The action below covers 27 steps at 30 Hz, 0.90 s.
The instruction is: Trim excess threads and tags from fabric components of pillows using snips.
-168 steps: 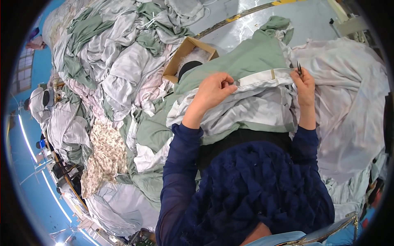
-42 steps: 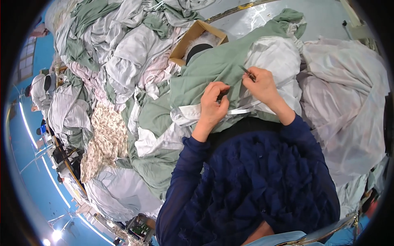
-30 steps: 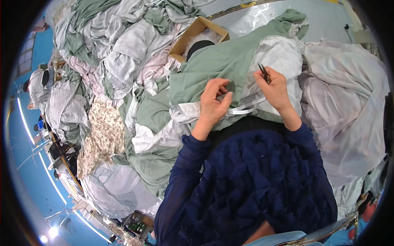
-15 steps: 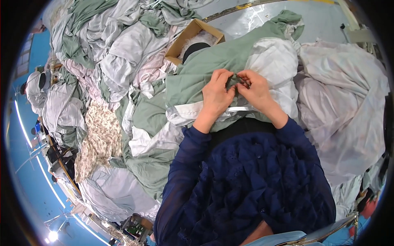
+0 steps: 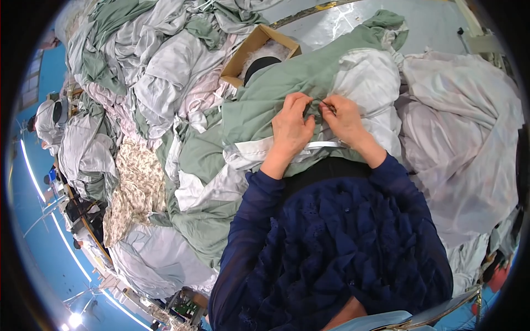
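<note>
left hand and right hand meet on a green garment draped over the heaped tabletop; fingers pinch its fold, the right also gripping a thin tool. soft, light, limp cloth, best held at seams.

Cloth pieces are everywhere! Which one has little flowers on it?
The flowered cloth, cream with a small brownish print, lying left of the person's left hand. The cloths around it are plain green, white or grey.
</note>
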Each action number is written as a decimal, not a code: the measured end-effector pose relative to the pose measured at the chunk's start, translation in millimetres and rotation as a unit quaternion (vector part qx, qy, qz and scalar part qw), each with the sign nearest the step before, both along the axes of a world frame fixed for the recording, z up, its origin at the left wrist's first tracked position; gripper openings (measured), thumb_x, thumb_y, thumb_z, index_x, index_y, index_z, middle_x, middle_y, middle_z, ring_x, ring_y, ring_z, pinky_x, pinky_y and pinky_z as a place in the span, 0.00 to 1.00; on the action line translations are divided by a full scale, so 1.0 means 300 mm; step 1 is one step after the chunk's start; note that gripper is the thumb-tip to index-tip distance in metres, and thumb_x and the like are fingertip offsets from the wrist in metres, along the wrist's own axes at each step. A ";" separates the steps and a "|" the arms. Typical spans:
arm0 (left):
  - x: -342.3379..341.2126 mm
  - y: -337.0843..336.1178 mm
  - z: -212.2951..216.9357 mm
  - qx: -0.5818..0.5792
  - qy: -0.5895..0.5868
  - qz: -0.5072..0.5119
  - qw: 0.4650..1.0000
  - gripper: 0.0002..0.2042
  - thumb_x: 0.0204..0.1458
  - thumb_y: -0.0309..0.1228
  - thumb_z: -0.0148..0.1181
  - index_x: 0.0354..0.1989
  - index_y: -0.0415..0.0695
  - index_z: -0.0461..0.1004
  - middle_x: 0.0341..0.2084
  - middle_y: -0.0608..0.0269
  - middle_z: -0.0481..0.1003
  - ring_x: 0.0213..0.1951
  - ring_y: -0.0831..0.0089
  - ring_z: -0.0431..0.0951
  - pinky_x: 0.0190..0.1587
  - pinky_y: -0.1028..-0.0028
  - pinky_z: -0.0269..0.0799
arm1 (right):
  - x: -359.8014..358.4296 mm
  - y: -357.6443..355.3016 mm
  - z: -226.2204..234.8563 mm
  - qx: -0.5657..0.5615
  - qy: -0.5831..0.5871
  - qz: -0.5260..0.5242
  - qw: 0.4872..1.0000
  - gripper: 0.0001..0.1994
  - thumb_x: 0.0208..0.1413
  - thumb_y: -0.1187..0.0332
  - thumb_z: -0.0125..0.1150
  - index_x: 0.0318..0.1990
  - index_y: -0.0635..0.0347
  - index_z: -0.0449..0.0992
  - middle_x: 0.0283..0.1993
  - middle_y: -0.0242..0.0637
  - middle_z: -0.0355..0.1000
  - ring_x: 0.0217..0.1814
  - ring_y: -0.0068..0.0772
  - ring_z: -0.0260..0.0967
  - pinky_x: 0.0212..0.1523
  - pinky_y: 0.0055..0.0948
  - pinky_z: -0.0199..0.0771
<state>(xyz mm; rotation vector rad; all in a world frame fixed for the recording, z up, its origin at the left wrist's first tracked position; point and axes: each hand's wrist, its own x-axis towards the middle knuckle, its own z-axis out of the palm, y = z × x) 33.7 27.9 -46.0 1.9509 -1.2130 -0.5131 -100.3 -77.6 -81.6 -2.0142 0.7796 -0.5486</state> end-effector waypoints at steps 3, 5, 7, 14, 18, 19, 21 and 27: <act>0.008 0.007 -0.004 -0.004 -0.012 0.003 1.000 0.18 0.39 0.20 0.63 0.43 0.43 0.75 0.44 0.65 0.73 0.21 0.75 0.70 0.27 0.74 0.68 | -0.028 -0.029 0.036 0.019 -0.032 -0.045 0.998 0.04 0.53 0.75 0.62 0.36 0.65 0.77 0.26 0.39 0.74 0.26 0.31 0.72 0.28 0.27 0.70; 0.005 0.005 0.010 -0.005 -0.006 0.008 1.000 0.19 0.39 0.22 0.64 0.44 0.43 0.75 0.43 0.65 0.73 0.20 0.75 0.70 0.27 0.74 0.68 | -0.063 -0.065 0.061 0.140 -0.028 -0.131 0.981 0.03 0.56 0.75 0.62 0.35 0.64 0.77 0.25 0.31 0.73 0.24 0.20 0.69 0.27 0.21 0.68; -0.015 -0.007 0.027 -0.016 0.001 0.006 1.000 0.19 0.39 0.24 0.65 0.44 0.43 0.75 0.43 0.65 0.73 0.20 0.75 0.71 0.26 0.74 0.68 | -0.098 -0.110 0.136 0.166 -0.071 -0.172 0.968 0.02 0.56 0.75 0.62 0.35 0.64 0.77 0.25 0.29 0.72 0.25 0.17 0.68 0.27 0.18 0.67; -0.048 -0.136 0.109 -0.034 -0.225 0.029 0.973 0.31 0.37 0.38 0.71 0.53 0.41 0.70 0.50 0.54 0.68 0.50 0.54 0.69 0.49 0.61 0.64 | 0.014 -0.453 0.278 0.025 -0.145 -0.167 0.975 0.05 0.58 0.72 0.61 0.38 0.64 0.77 0.28 0.27 0.73 0.27 0.16 0.68 0.28 0.19 0.69; -0.037 -0.238 0.075 -0.018 -0.265 0.036 0.963 0.24 0.41 0.34 0.67 0.48 0.42 0.72 0.47 0.56 0.71 0.48 0.56 0.71 0.48 0.62 0.65 | 0.185 -0.659 0.260 -0.125 -0.145 -0.019 0.981 0.13 0.56 0.72 0.60 0.49 0.63 0.76 0.39 0.35 0.77 0.29 0.19 0.67 0.33 0.23 0.70; -0.018 -0.249 0.061 -0.005 -0.256 0.024 0.966 0.20 0.42 0.31 0.65 0.46 0.42 0.74 0.44 0.56 0.72 0.47 0.57 0.72 0.47 0.63 0.65 | 0.204 -0.669 0.268 -0.130 -0.148 -0.022 0.980 0.13 0.56 0.72 0.60 0.49 0.63 0.76 0.39 0.35 0.77 0.29 0.19 0.67 0.33 0.23 0.70; 0.001 -0.240 0.039 -0.022 -0.216 0.022 0.976 0.15 0.44 0.28 0.63 0.43 0.41 0.74 0.41 0.55 0.74 0.45 0.56 0.73 0.46 0.63 0.67 | 0.218 -0.694 0.287 -0.176 -0.055 0.086 0.979 0.16 0.56 0.72 0.59 0.53 0.61 0.75 0.42 0.34 0.78 0.32 0.22 0.69 0.38 0.25 0.72; 0.013 -0.203 0.065 -0.095 0.054 0.055 0.993 0.05 0.55 0.22 0.54 0.39 0.38 0.74 0.28 0.60 0.75 0.29 0.71 0.73 0.33 0.72 0.67 | 0.036 -0.627 0.223 0.136 -0.040 0.256 0.956 0.13 0.47 0.73 0.67 0.42 0.63 0.79 0.36 0.35 0.78 0.38 0.23 0.73 0.45 0.25 0.74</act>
